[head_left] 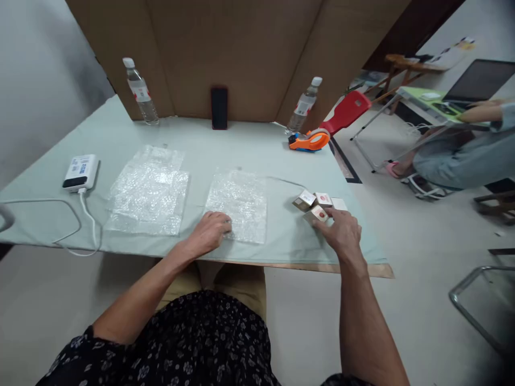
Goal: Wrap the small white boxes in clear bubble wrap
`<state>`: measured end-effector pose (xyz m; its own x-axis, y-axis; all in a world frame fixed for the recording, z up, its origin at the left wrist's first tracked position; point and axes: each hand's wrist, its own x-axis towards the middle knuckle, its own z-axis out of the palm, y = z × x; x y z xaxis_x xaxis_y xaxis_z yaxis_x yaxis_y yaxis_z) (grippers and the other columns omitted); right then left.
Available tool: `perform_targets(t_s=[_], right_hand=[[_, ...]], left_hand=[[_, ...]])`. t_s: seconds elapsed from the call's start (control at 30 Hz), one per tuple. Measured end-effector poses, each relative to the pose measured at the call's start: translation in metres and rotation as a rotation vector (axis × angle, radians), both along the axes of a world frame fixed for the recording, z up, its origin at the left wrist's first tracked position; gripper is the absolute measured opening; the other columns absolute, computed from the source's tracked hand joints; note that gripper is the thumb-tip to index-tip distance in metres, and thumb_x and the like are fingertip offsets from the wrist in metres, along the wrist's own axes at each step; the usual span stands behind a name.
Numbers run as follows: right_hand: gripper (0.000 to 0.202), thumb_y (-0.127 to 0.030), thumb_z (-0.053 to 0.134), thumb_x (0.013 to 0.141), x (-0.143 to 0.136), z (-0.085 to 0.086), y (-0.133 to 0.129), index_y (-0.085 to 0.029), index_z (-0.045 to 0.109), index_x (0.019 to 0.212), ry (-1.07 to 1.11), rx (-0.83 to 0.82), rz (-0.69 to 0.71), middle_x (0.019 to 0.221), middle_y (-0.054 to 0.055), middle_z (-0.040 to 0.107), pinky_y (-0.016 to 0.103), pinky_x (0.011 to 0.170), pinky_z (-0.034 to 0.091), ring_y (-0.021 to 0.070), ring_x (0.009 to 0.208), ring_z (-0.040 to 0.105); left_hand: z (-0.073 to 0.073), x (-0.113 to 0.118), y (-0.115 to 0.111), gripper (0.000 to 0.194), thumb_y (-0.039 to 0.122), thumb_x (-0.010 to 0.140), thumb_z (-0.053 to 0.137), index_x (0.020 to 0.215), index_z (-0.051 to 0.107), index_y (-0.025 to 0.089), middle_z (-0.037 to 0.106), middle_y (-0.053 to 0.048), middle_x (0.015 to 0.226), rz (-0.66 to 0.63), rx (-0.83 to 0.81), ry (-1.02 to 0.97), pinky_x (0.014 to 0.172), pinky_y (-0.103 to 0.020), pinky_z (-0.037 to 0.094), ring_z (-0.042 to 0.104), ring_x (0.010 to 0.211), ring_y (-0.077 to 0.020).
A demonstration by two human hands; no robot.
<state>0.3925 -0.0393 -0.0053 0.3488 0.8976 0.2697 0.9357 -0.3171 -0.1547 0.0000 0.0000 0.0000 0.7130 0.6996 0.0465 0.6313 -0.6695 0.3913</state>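
My right hand (343, 231) has its thumb and fingers around a small printed box (316, 215) at the right of the table. Close behind it sit more small boxes: one on the left (304, 199), one at the back (322, 199) and one partly covered by my fingers (339, 203). My left hand (210, 231) is closed, its fingers curled at the lower left corner of a clear bubble wrap sheet (239, 206) lying flat before me. Further left lies a stack of bubble wrap sheets (151, 190).
A tape dispenser (309, 140) with a red handle lies at the back right. Two water bottles (142, 99) (303, 104) and a phone (219, 108) stand by the cardboard panel (237, 48). A power bank (81, 172) trails a white cable. Someone sits at a laptop (480, 80) on the right.
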Motion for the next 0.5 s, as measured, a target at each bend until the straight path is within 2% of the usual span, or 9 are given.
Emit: perform_targets(t_s=[0.07, 0.13, 0.23, 0.3, 0.37, 0.4, 0.5], right_hand=[[0.038, -0.055, 0.061, 0.078, 0.000, 0.007, -0.005, -0.025, 0.072, 0.098, 0.103, 0.011, 0.064, 0.108, 0.014, 0.071, 0.053, 0.081, 0.050, 0.0377, 0.100, 0.063], [0.040, -0.055, 0.065, 0.076, -0.014, 0.021, -0.009, -0.023, 0.070, 0.100, 0.253, 0.057, 0.129, 0.111, 0.014, 0.070, 0.050, 0.081, 0.053, 0.0360, 0.102, 0.064], [0.049, -0.051, 0.070, 0.074, -0.065, 0.042, -0.007, -0.020, 0.065, 0.112, 0.520, 0.139, 0.233, 0.117, 0.014, 0.068, 0.041, 0.074, 0.056, 0.0293, 0.096, 0.066], [0.044, -0.046, 0.070, 0.076, -0.110, 0.049, 0.005, -0.022, 0.064, 0.112, 0.599, 0.123, 0.424, 0.114, 0.011, 0.070, 0.040, 0.079, 0.056, 0.0264, 0.096, 0.066], [0.038, -0.039, 0.069, 0.077, -0.151, 0.046, 0.023, -0.023, 0.064, 0.111, 0.609, 0.084, 0.609, 0.113, 0.008, 0.071, 0.042, 0.090, 0.053, 0.0253, 0.100, 0.066], [0.037, -0.035, 0.068, 0.077, -0.167, 0.041, 0.032, -0.022, 0.063, 0.111, 0.608, 0.069, 0.659, 0.113, 0.008, 0.071, 0.042, 0.093, 0.052, 0.0249, 0.101, 0.065], [0.036, -0.028, 0.066, 0.075, -0.196, 0.023, 0.056, -0.020, 0.062, 0.110, 0.569, -0.023, 0.698, 0.113, 0.009, 0.070, 0.042, 0.094, 0.049, 0.0254, 0.101, 0.065]], left_hand=[[0.000, -0.015, 0.004, 0.037, -0.003, 0.076, 0.050, 0.090, 0.074, 0.021, 0.070, -0.007, 0.122, 0.006, -0.018, -0.027, 0.104, -0.049, 0.045, 0.059, 0.121, -0.0268], [0.002, -0.024, 0.004, 0.035, -0.002, 0.077, 0.049, 0.088, 0.074, 0.021, 0.070, -0.007, 0.122, 0.004, -0.025, -0.035, 0.105, -0.048, 0.045, 0.059, 0.121, -0.0264], [0.004, -0.026, -0.004, 0.030, 0.004, 0.083, 0.051, 0.094, 0.073, 0.020, 0.068, -0.009, 0.126, 0.019, -0.007, -0.016, 0.105, -0.048, 0.045, 0.057, 0.124, -0.0276], [0.003, -0.022, -0.011, 0.027, 0.007, 0.085, 0.052, 0.097, 0.073, 0.019, 0.066, -0.010, 0.128, 0.049, 0.012, -0.003, 0.104, -0.048, 0.045, 0.056, 0.125, -0.0284], [0.002, -0.019, -0.018, 0.023, 0.011, 0.085, 0.055, 0.099, 0.072, 0.019, 0.065, -0.011, 0.128, 0.069, 0.029, -0.001, 0.104, -0.047, 0.045, 0.055, 0.125, -0.0286], [0.001, -0.019, -0.021, 0.021, 0.013, 0.086, 0.057, 0.100, 0.072, 0.020, 0.064, -0.011, 0.129, 0.072, 0.035, -0.002, 0.105, -0.047, 0.045, 0.054, 0.126, -0.0290], [-0.002, -0.021, -0.026, 0.021, 0.020, 0.085, 0.063, 0.106, 0.070, 0.019, 0.060, -0.012, 0.135, 0.051, 0.029, -0.012, 0.109, -0.048, 0.042, 0.050, 0.131, -0.0307]])
